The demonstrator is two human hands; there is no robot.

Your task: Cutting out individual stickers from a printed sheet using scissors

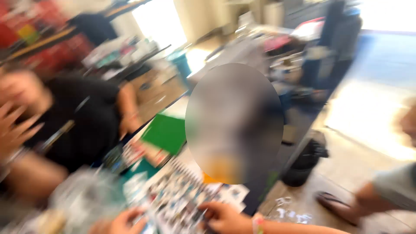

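The whole picture is smeared by motion. My left hand (pixel 123 222) lies at the bottom edge, its fingers on a sheet of many small printed pictures (pixel 182 195) that covers the table. My right hand (pixel 223 216), with a pale band (pixel 258 223) on the wrist, rests curled on the sheet's right part. The blur hides whether either hand grips anything. A green sheet (pixel 167 132) lies further back on the table.
A person in a black top (pixel 82 117) sits at the left with a raised hand (pixel 13 121). A clear, glassy object (pixel 86 195) stands near my left hand. A black bin (pixel 305 160) stands on the floor to the right, beside another person's sandalled foot (pixel 333 203).
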